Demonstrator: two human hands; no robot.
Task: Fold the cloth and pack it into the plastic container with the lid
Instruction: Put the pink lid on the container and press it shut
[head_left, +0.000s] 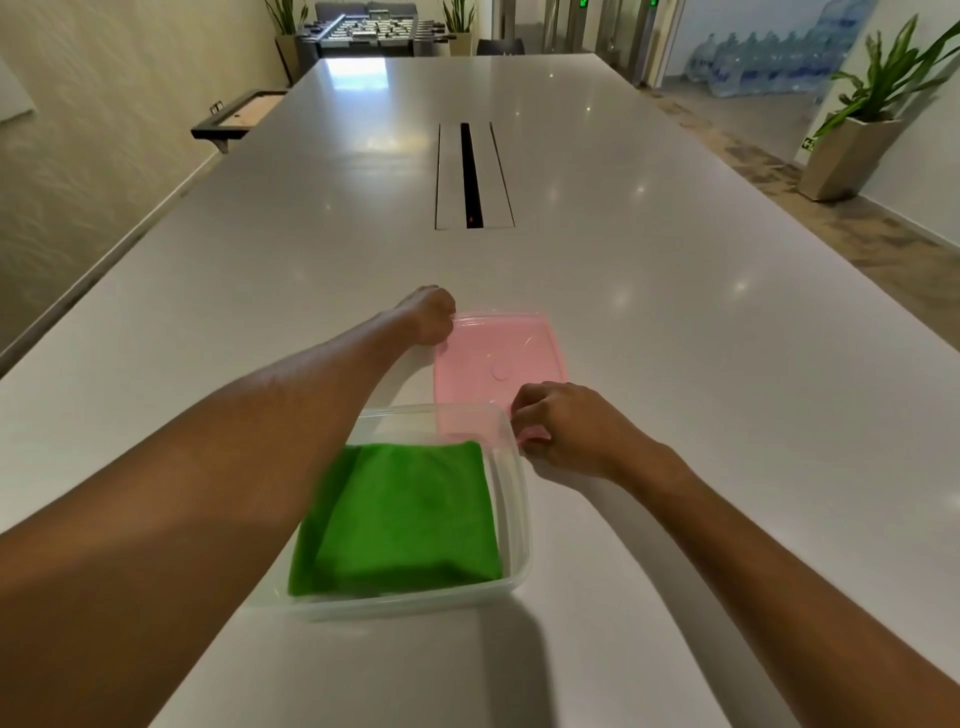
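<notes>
just a glossy white table (675, 322), potted plant (872, 119) beyond

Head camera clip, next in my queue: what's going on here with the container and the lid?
A person is packing a folded green cloth, which already lies inside the open clear plastic container on the white table. The pink lid lies on the table just beyond it, not yet on. The left hand grips the lid's far left corner and the right hand pinches its near right corner.
</notes>
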